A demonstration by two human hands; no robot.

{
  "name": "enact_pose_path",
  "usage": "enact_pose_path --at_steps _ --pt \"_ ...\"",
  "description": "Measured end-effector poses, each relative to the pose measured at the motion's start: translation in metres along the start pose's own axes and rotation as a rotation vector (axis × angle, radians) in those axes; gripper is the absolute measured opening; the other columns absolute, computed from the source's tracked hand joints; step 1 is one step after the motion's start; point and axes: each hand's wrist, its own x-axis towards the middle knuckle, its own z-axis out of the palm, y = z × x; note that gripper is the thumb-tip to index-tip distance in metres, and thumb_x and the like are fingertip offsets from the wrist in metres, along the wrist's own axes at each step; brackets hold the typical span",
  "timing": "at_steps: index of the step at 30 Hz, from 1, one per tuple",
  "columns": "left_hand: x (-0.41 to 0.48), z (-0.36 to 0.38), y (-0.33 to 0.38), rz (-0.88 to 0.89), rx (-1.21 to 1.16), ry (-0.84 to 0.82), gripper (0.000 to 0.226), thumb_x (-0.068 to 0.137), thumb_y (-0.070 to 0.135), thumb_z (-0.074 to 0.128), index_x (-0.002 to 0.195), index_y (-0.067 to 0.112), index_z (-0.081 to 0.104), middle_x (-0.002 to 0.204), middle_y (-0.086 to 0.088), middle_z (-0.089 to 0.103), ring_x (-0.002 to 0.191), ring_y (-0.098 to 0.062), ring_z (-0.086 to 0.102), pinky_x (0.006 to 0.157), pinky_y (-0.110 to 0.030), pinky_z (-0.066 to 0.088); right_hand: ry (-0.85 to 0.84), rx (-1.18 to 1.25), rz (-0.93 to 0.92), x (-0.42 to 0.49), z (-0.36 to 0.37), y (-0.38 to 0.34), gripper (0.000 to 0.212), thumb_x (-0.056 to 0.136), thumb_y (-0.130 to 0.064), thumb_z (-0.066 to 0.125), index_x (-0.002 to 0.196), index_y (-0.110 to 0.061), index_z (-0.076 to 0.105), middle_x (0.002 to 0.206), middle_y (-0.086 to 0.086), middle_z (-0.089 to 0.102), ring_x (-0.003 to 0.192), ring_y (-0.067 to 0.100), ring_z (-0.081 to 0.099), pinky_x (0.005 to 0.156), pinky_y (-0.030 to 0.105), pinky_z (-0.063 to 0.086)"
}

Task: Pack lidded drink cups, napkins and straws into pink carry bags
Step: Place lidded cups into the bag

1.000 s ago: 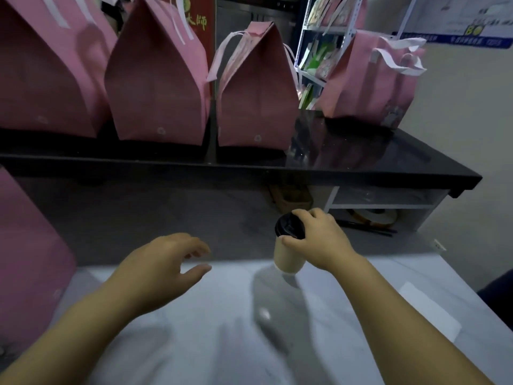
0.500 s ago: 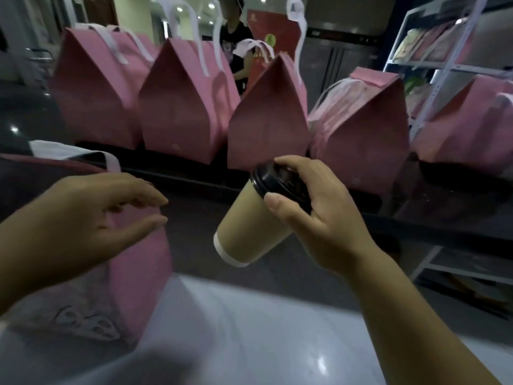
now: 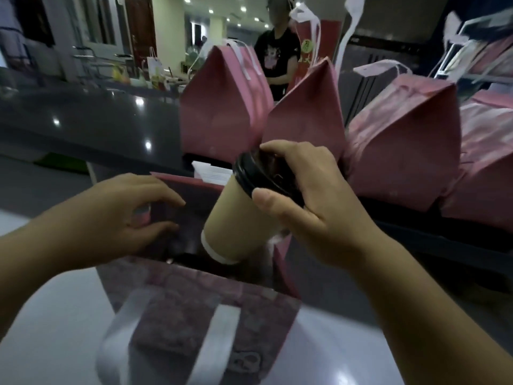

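Largely, right hand [image 3: 313, 212] hides the lid [image 3: 249, 176]; bag [image 3: 180, 315] interior dark

Takeaway drinks shop, at the packing counter.
Folded pink carry bags [image 3: 222, 112] with white handles line a glossy dark counter [image 3: 97, 120]; an open bag [image 3: 194, 298] stands on the white worktop [image 3: 55, 315] with a lidded paper cup [image 3: 236, 223] above it. Beyond are a red banner [image 3: 329, 37], metal shelving [image 3: 469, 26], ceiling spotlights [image 3: 211, 11] and a person [image 3: 277, 56] in a black shirt.
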Motion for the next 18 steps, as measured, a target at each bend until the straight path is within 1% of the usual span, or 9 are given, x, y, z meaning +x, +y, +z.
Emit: enact_pose_path --at_steps 2,4,7,9,10,12,15,17,18 --pt "0.003 -0.003 -0.013 0.015 -0.044 -0.071 0.037 0.068 0.065 0.049 0.104 0.056 0.05 0.104 0.022 0.057 0.101 -0.006 0.053 0.084 -0.041 0.05 -0.096 -0.087 -0.009 0.007 0.012 -0.006 0.069 0.076 -0.064 0.038 0.13 -0.022 0.047 0.113 -0.002 0.051 0.104 0.018 0.04 0.09 0.029 0.034" --pt "0.007 -0.004 -0.025 0.021 -0.064 -0.138 0.04 0.066 0.066 0.048 0.105 0.056 0.049 0.107 0.025 0.055 0.106 -0.003 0.049 0.089 -0.04 0.048 -0.2 -0.145 -0.025 0.011 0.021 -0.01 0.07 0.073 -0.063 0.05 0.131 -0.024 0.047 0.117 -0.004 0.05 0.108 0.016 0.039 0.094 0.031 0.037" --pt "0.01 -0.003 -0.044 0.029 -0.067 -0.229 0.042 0.066 0.065 0.053 0.107 0.058 0.046 0.108 0.031 0.05 0.11 0.003 0.043 0.095 -0.037 0.045 -0.359 -0.214 -0.056 0.014 0.03 -0.013 0.069 0.069 -0.051 0.064 0.132 -0.027 0.047 0.126 -0.009 0.046 0.117 0.012 0.036 0.098 0.033 0.039" --pt "0.009 -0.004 -0.052 0.045 -0.079 -0.273 0.047 0.065 0.072 0.051 0.11 0.062 0.042 0.114 0.033 0.046 0.114 0.004 0.039 0.097 -0.038 0.044 -0.471 -0.22 -0.052 0.016 0.033 -0.016 0.069 0.069 -0.046 0.067 0.133 -0.032 0.044 0.129 -0.014 0.043 0.121 0.008 0.033 0.1 0.03 0.039" --pt "0.009 -0.005 -0.054 0.055 -0.087 -0.288 0.054 0.063 0.078 0.048 0.114 0.063 0.039 0.118 0.034 0.043 0.116 0.004 0.037 0.097 -0.038 0.044 -0.529 -0.224 -0.046 0.017 0.034 -0.017 0.07 0.069 -0.044 0.067 0.134 -0.035 0.042 0.131 -0.016 0.041 0.123 0.006 0.032 0.101 0.029 0.039" --pt "0.008 -0.005 -0.056 0.073 -0.082 -0.31 0.074 0.054 0.088 0.044 0.122 0.066 0.026 0.128 0.04 0.027 0.119 0.008 0.029 0.097 -0.034 0.042 -0.644 -0.258 -0.031 0.021 0.037 -0.019 0.075 0.068 -0.04 0.068 0.136 -0.04 0.037 0.135 -0.019 0.037 0.125 0.003 0.031 0.102 0.029 0.04" --pt "0.005 -0.002 -0.057 0.083 -0.038 -0.374 0.096 0.039 0.097 0.035 0.125 0.071 -0.002 0.13 0.049 -0.008 0.122 0.011 0.01 0.101 -0.029 0.034 -0.79 -0.367 0.005 0.026 0.043 -0.02 0.079 0.068 -0.039 0.07 0.138 -0.042 0.031 0.137 -0.021 0.036 0.125 0.003 0.034 0.098 0.031 0.045" --pt "0.002 -0.001 -0.05 0.061 -0.022 -0.427 0.107 0.035 0.097 0.036 0.123 0.069 -0.017 0.133 0.043 -0.021 0.128 0.007 -0.002 0.109 -0.03 0.027 -0.859 -0.433 0.03 0.028 0.05 -0.019 0.076 0.069 -0.04 0.072 0.136 -0.041 0.034 0.132 -0.017 0.04 0.119 0.008 0.042 0.091 0.031 0.049" --pt "0.001 -0.001 -0.045 0.068 0.015 -0.445 0.111 0.037 0.095 0.042 0.121 0.067 -0.025 0.134 0.039 -0.025 0.131 0.003 -0.007 0.112 -0.03 0.021 -0.886 -0.454 0.041 0.029 0.053 -0.018 0.074 0.069 -0.041 0.073 0.133 -0.04 0.036 0.128 -0.015 0.041 0.114 0.012 0.046 0.086 0.032 0.051"
